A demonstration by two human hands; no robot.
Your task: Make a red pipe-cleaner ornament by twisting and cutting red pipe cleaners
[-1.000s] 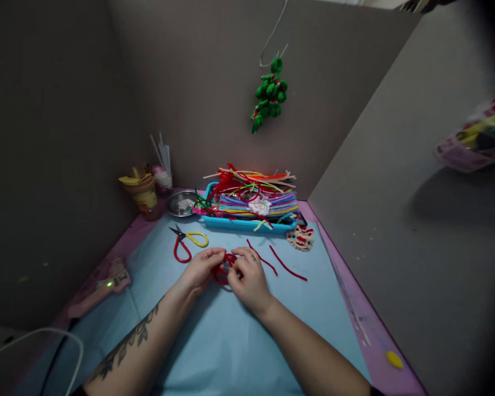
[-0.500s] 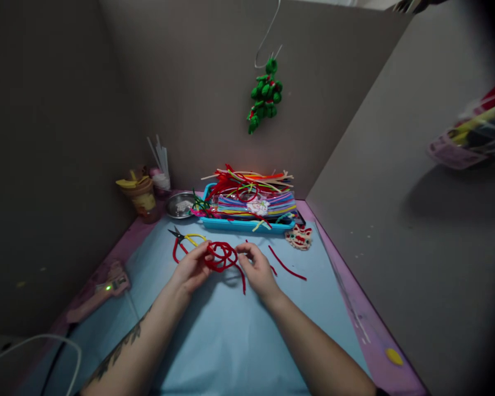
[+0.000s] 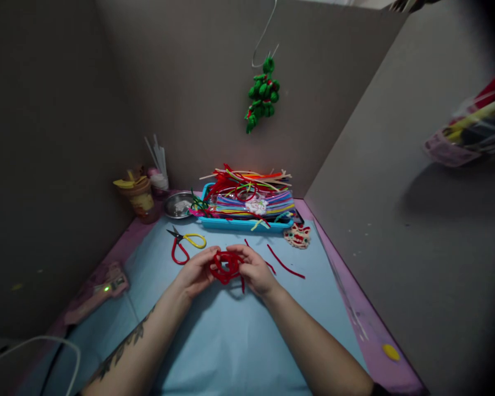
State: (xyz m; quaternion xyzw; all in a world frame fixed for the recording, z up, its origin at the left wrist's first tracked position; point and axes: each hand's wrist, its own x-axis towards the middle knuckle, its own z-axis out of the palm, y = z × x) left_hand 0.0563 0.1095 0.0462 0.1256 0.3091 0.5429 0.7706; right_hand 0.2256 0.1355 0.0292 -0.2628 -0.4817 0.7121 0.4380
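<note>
A red pipe cleaner shape [image 3: 226,268], bent into looped, crossing strands, is held just above the blue table cover [image 3: 231,341]. My left hand [image 3: 198,270] pinches its left side, and my right hand [image 3: 254,270] grips the right side with thumb and bent fingers. One loose red end hangs below, beside the right fingers. Left of my left hand lie scissors [image 3: 181,238] with one red and one yellow handle, blades apart. Cut red pipe cleaner pieces [image 3: 286,264] rest on the cover right of my right hand.
Behind stands a blue tray [image 3: 247,224] heaped with coloured pipe cleaners. Beside it are a metal bowl [image 3: 179,205] and a red-and-cream pipe cleaner piece [image 3: 298,236]. A pink glue gun [image 3: 103,294], lit green, lies left. A green ornament [image 3: 264,93] hangs above; grey walls enclose the table.
My right hand has come left and closed on the red shape's right side. The shape has tilted and sits slightly lower; the left hand has shifted a little and uncovers more of the scissors.
</note>
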